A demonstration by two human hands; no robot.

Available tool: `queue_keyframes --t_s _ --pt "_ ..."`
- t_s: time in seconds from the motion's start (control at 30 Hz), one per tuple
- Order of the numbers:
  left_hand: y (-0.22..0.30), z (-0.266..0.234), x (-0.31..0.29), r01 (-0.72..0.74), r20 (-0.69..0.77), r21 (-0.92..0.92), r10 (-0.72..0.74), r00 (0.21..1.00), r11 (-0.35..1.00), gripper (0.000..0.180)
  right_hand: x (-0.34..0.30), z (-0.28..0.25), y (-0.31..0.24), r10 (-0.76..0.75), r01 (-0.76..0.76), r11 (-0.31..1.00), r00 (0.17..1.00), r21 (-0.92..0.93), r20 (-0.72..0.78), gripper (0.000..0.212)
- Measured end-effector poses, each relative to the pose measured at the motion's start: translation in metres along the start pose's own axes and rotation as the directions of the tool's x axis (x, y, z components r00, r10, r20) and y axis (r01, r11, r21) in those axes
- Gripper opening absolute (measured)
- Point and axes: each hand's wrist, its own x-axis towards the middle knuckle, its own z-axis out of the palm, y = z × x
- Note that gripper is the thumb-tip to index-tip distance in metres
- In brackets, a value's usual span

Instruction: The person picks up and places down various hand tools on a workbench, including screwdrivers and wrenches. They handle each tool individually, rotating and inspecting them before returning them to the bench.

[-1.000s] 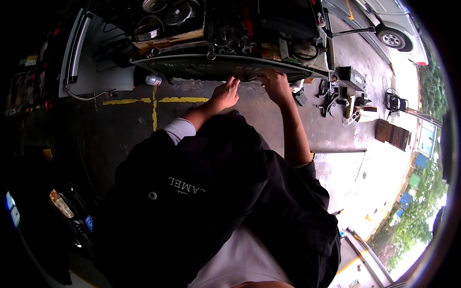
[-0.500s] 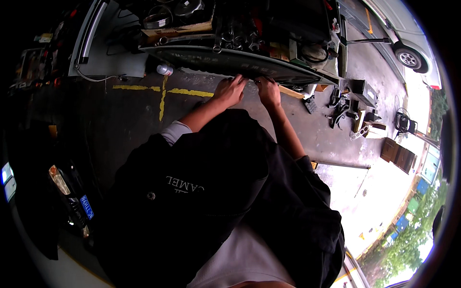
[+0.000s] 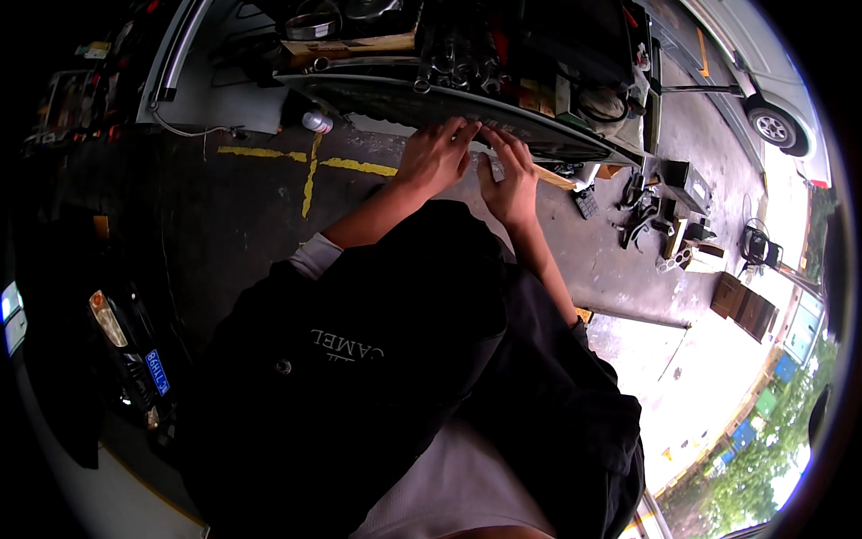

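My left hand [image 3: 435,159] lies with its fingers stretched against the dark front panel [image 3: 386,97] of a tool bench. Beside it my right hand [image 3: 510,182] also reaches up to that panel, fingers extended and thumb apart. Neither hand holds anything that I can see. Right above my hands, the bench top carries several metal spanners [image 3: 453,67], one long spanner [image 3: 364,63] lying along the front edge, and a round metal ring [image 3: 312,27] at the left. What lies behind the panel is hidden.
A spray can [image 3: 316,121] stands on the floor left of my hands, by yellow floor lines [image 3: 310,180]. To the right lie dark metal parts [image 3: 639,211], a box [image 3: 690,186] and cardboard cartons [image 3: 743,305]. A white vehicle [image 3: 768,54] is at the far right, a dark car [image 3: 126,350] lower left.
My fingers were curled at the panel's lower edge; now both hands are opened out, with fingertips higher on its face. The view has shifted slightly.
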Motion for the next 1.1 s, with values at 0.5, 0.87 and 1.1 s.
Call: queue_keyframes --t_s 0.5,0.87,1.1 --pt "-0.007 -0.023 0.001 0.045 0.014 0.028 -0.046 0.999 0.999 0.063 0.004 0.008 -0.030 -0.114 0.110 0.992 0.991 0.057 0.065 0.042" --pt "-0.028 -0.046 0.007 0.065 -0.113 -0.003 -0.065 0.991 0.998 0.049 0.047 0.022 -0.018 -0.040 0.038 0.999 0.998 -0.034 -0.057 0.028" --pt "-0.077 -0.070 0.007 0.141 -0.310 0.085 -0.109 0.945 0.986 0.034 0.090 0.039 -0.025 -0.045 0.040 0.994 0.997 -0.102 -0.055 0.020"
